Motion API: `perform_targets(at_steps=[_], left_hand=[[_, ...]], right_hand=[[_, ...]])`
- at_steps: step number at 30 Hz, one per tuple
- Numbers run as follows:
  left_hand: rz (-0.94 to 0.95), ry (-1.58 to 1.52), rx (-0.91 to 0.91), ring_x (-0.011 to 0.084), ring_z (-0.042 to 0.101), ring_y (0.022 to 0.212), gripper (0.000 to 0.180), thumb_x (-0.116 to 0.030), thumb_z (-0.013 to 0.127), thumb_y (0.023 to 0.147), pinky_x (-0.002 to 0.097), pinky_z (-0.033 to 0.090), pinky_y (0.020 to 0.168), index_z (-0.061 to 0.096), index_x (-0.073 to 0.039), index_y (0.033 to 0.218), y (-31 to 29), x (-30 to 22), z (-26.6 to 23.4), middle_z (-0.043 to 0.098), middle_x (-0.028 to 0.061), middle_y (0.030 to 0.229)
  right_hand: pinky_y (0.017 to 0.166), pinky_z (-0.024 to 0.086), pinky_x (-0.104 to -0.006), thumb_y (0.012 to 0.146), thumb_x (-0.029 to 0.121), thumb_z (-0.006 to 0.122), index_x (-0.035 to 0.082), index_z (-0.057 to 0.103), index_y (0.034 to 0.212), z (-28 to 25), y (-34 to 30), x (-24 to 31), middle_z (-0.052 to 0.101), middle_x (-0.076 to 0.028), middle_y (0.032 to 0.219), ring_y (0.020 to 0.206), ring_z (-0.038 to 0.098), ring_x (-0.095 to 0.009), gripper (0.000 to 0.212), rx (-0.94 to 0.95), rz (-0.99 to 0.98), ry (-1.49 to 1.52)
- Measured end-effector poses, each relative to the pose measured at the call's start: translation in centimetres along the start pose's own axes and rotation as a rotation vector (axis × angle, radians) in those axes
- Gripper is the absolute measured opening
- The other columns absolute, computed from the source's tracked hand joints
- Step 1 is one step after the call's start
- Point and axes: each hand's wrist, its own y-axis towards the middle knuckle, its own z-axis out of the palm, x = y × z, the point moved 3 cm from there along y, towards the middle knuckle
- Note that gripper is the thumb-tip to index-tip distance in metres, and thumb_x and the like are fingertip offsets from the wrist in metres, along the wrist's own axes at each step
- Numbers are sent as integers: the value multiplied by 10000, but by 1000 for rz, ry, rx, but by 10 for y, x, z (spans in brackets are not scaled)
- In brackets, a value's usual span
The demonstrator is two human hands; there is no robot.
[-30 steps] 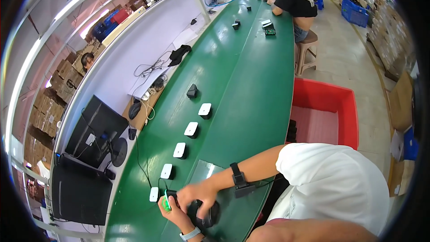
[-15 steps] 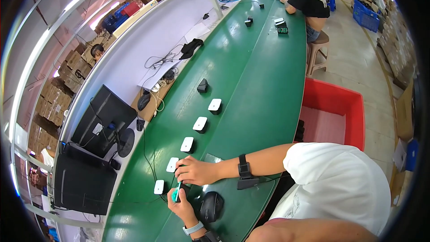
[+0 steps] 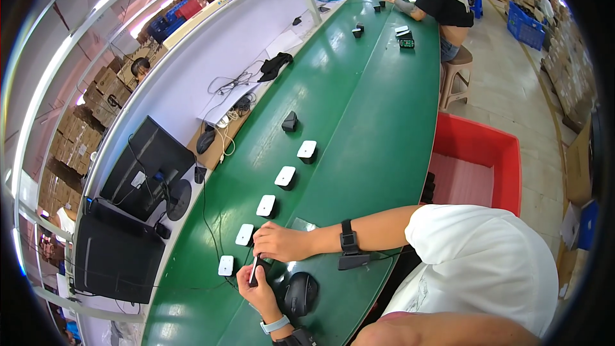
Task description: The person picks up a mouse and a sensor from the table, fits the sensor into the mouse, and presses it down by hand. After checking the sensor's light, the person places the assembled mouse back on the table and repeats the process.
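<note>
My left hand (image 3: 256, 285) pinches a small dark device (image 3: 255, 271) upright on the green bench (image 3: 359, 128); my right hand (image 3: 277, 242) curls over its top, where earlier it pressed lower (beside the black mouse (image 3: 300, 293)). White adapters (image 3: 266, 205) line up beyond. A red bin (image 3: 477, 166) holds pale foam.

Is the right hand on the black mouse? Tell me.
No, the right hand rests beside the small device in the left hand; the mouse lies untouched.
</note>
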Motion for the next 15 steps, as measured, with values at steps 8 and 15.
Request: perform_targets(at_steps=[8, 15], left_hand=[[-66, 5, 93, 118, 561, 808, 169, -83, 733, 921, 272, 475, 760, 625, 16, 1005, -2, -19, 1, 627, 27, 895], [118, 158, 14, 163, 596, 825, 181, -86, 744, 905, 305, 499, 787, 633, 18, 1002, -6, -23, -17, 652, 62, 912]], right_hand=[[1034, 397, -430, 912, 166, 702, 85, 688, 1040, -3, -4, 1, 667, -45, 1042, 1149, 579, -253, 152, 46, -1, -15], [1018, 411, -427, 865, 173, 699, 99, 693, 1005, 19, 1, 7, 663, -57, 993, 1114, 606, -253, 158, 42, -61, -78]])
